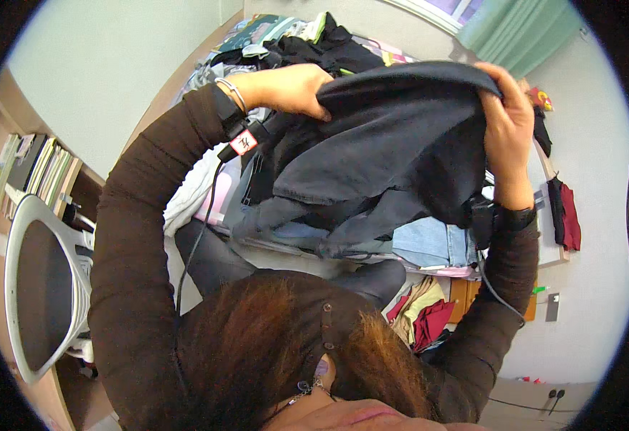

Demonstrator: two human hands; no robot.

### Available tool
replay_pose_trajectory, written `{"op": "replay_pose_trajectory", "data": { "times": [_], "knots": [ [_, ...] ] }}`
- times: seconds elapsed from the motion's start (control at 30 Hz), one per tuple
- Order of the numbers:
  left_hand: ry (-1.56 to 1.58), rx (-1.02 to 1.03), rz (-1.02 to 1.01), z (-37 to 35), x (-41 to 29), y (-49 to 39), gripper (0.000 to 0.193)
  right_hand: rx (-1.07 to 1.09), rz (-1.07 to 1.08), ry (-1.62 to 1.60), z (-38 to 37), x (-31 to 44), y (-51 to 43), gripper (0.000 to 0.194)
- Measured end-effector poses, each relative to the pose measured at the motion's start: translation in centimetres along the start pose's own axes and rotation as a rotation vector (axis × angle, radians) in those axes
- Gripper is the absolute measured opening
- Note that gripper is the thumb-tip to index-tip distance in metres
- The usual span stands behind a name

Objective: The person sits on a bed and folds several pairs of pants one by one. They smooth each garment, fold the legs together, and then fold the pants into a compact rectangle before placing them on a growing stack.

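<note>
A black garment hangs spread between my two hands, above the bed in front of me. My left hand pinches its upper left edge, thumb underneath. At the upper right corner, my right hand grips the same cloth. The lower part of the garment droops in folds over what lies below it, so I cannot tell what kind of garment it is. Partly covered by it, folded light-blue denim lies at the near edge of the bed. White cloth lies below my left forearm.
Black clothes are heaped on the far part of the bed. Folded red and yellow clothes sit low at the right. A chair and a row of books are at the left. Cables run from both wrists.
</note>
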State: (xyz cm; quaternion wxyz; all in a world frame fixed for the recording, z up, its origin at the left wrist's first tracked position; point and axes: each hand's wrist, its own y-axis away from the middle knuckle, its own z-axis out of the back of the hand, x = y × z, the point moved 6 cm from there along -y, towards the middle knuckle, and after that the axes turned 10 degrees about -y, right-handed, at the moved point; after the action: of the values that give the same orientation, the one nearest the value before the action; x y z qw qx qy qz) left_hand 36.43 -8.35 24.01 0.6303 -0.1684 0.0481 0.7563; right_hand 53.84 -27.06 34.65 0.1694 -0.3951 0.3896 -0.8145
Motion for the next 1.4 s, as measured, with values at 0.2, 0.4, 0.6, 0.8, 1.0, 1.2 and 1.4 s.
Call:
{"op": "replay_pose_trajectory", "data": {
  "times": [0.2,0.4,0.6,0.8,1.0,1.2,1.4],
  "knots": [
    [0.010,-0.042,0.021,4.1,2.1,1.7,0.035,-0.151,0.076,0.127,7.6,2.8,-2.5,0.021],
    [-0.594,-0.385,0.201,14.1,8.4,3.3,0.030,-0.559,-0.179,0.454,21.6,-2.4,-4.8,0.024],
    [-1.004,-0.983,0.393,26.1,8.1,3.8,0.016,-0.521,0.212,0.924,24.0,-2.1,-8.4,0.027],
    [-0.974,-1.116,0.137,18.1,9.6,13.3,0.022,-0.186,0.080,0.867,18.7,-9.1,2.8,0.022],
    [-0.847,-0.197,0.184,-16.6,14.0,21.6,0.007,0.233,-0.202,0.841,4.4,-22.7,28.9,0.006],
    [-0.425,0.014,0.338,-30.6,11.5,29.9,0.011,0.431,-0.632,0.771,-3.0,-25.9,46.0,0.023],
    [-0.478,-0.248,0.533,-27.8,10.6,30.5,0.013,0.153,-0.739,0.827,-0.3,-24.8,46.5,0.021]
  ]
}}
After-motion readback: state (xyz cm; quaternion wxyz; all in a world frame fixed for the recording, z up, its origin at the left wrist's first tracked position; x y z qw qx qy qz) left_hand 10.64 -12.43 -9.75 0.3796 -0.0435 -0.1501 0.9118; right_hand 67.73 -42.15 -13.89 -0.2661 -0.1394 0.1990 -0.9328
